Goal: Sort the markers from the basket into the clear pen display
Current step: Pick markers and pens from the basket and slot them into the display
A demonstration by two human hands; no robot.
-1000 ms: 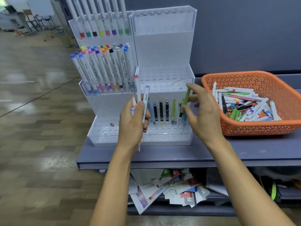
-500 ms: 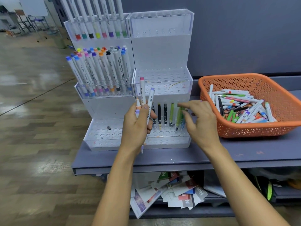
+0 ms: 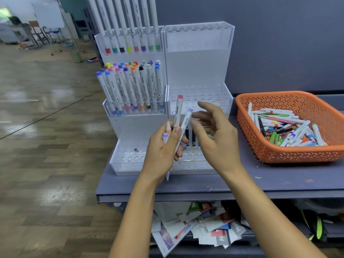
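Observation:
My left hand [image 3: 163, 151] grips a bunch of white markers [image 3: 178, 116] upright, with red, purple and orange caps showing. It is in front of the clear pen display [image 3: 197, 67]. My right hand [image 3: 216, 138] hovers just right of the bunch with loose, spread fingers and holds nothing. Behind it, a few dark pens [image 3: 191, 138] stand in the display's lowest tier, partly hidden. The orange basket [image 3: 279, 157] on the right holds several loose markers [image 3: 286, 131].
A second display unit [image 3: 134, 90] on the left is filled with several rows of capped markers. Both stand on a grey shelf [image 3: 260, 185]. Papers and booklets [image 3: 201, 226] lie on the lower shelf. Open wooden floor lies to the left.
My right hand set the green pen into the lowest tier, let go, and lifted up toward the markers in my left hand. The left hand stayed almost still.

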